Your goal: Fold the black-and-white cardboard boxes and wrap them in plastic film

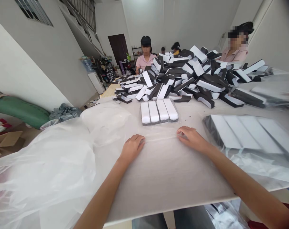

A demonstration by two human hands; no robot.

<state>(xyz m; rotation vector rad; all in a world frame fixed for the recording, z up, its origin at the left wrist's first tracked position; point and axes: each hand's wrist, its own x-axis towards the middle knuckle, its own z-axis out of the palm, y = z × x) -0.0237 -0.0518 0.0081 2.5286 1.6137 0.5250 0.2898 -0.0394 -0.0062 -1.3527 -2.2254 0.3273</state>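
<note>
In the head view, my left hand [133, 147] has its fingers closed at the left end of a strip of clear plastic. My right hand [190, 137] pinches the strip's other end, so the clear plastic bag [161, 137] edge stretches between both hands, low over the table. Just beyond it lies a pack of several white-and-black blocks [160, 110], side by side with the white faces up, in clear wrapping. Whether the strip is this pack's own open end, I cannot quite make out.
A large heap of loose black-and-white pieces [173, 74] covers the table's far side. Another bagged pack [251, 133] lies at right, and thin white plastic bags [63, 159] spread at left. People [145, 60] sit beyond the heap. The table's front edge [177, 208] is near me.
</note>
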